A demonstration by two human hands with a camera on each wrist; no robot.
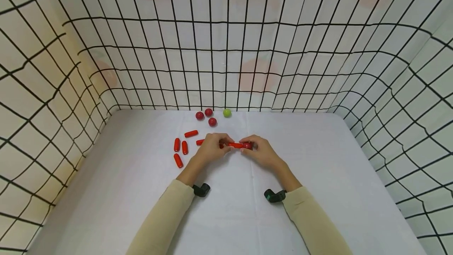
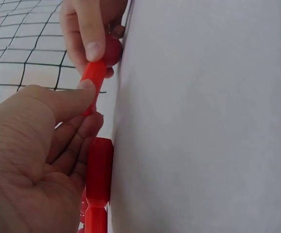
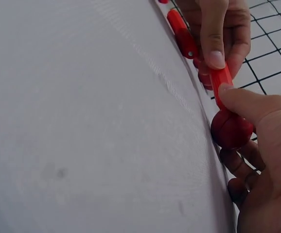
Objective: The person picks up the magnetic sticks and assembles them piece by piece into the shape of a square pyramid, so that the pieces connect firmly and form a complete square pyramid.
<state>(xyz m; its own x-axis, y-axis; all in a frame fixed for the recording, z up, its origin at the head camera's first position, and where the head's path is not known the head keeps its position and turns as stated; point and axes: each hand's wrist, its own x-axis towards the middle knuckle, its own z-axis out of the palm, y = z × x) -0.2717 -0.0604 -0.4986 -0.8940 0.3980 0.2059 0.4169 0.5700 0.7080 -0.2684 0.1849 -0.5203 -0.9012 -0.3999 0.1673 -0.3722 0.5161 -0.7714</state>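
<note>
Both hands meet at the table's middle. My left hand (image 1: 221, 145) pinches one end of a red cylinder bead (image 1: 235, 145) between thumb and fingers. My right hand (image 1: 249, 150) grips a dark red ball (image 1: 247, 145) against the cylinder's other end, thumb on the join. In the left wrist view the left hand (image 2: 84, 102) pinches the cylinder (image 2: 94, 77), with the ball (image 2: 113, 51) beyond it. In the right wrist view the right hand (image 3: 233, 104) has its thumb on the cylinder (image 3: 221, 82) and the ball (image 3: 232, 128) sits under it. Whether the two pieces are joined is hidden.
Loose red cylinders (image 1: 181, 148) lie left of my hands on the white tablecloth (image 1: 318, 176). Three dark red balls (image 1: 207, 116) and a green ball (image 1: 227, 112) sit by the back wall. Grid-patterned walls (image 1: 226, 50) enclose the table on three sides.
</note>
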